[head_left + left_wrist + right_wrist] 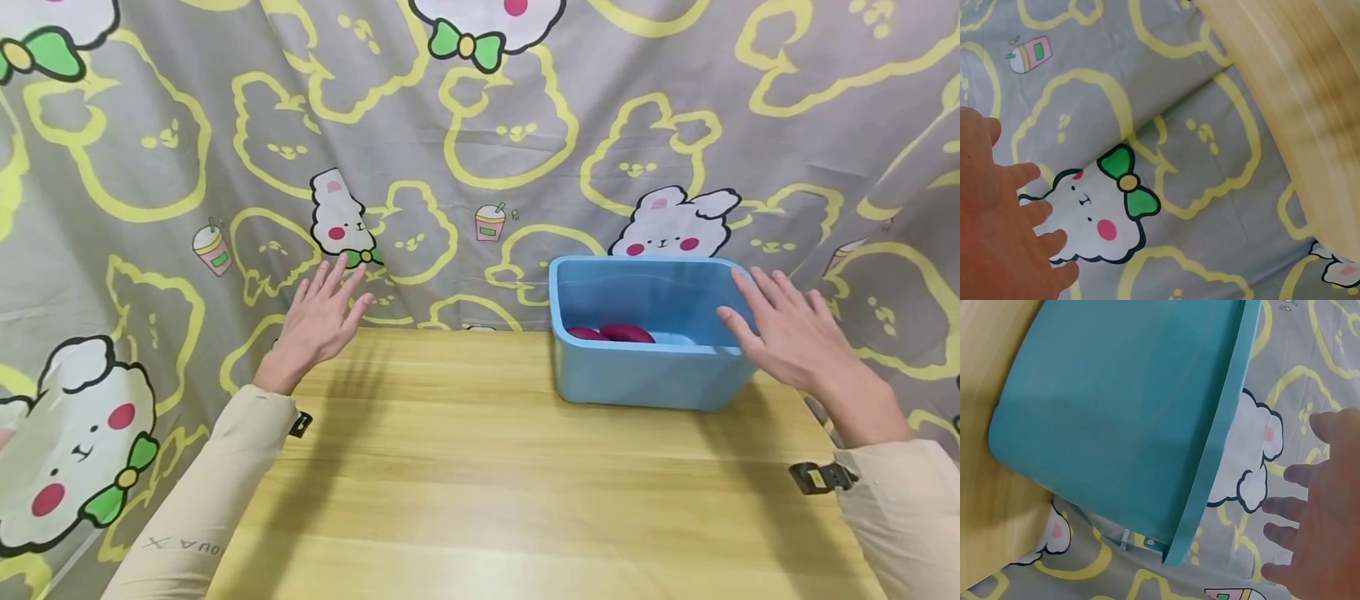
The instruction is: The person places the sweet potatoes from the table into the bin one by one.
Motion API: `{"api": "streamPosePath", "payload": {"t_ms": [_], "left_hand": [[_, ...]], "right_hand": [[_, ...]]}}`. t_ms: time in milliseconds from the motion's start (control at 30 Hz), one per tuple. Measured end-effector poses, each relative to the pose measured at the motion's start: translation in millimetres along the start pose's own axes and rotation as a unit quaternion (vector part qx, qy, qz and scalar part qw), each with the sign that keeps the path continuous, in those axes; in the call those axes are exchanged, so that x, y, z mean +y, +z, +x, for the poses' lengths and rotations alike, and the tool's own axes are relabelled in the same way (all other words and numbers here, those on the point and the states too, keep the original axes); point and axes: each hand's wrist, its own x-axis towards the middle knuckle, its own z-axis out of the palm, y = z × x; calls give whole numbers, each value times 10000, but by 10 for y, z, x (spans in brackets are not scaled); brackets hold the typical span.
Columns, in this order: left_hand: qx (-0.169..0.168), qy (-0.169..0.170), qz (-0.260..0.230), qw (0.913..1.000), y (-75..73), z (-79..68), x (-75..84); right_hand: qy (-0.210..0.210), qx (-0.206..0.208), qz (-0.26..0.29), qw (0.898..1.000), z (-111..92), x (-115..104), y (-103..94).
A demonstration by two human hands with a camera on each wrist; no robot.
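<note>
A blue plastic bin (645, 375) stands at the back right of the wooden table; its side fills much of the right wrist view. Inside it lie dark red rounded objects (627, 333), partly hidden by the front wall, their kind unclear. My right hand (795, 333) hovers at the bin's right end with fingers spread, holding nothing. In the right wrist view a gap shows between the fingers and the bin's rim (1210, 450). Over the table's back left edge, my left hand (318, 321) is raised with fingers extended and nothing in it.
A grey curtain (405, 150) with yellow outlines and white rabbit faces hangs right behind the table and along its sides. The wooden tabletop (480, 475) stretches in front of the bin. Each wrist carries a small black strap device (821, 477).
</note>
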Motion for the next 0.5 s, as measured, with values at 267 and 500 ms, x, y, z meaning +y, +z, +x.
{"api": "streamPosePath", "payload": {"t_ms": [267, 500], "left_hand": [[99, -16, -55, 9999, -21, -8, -18], [226, -44, -95, 9997, 3, -3, -20]], "right_hand": [[-96, 80, -40, 9999, 12, -5, -20], [-126, 134, -87, 9998, -2, -1, 2]]}}
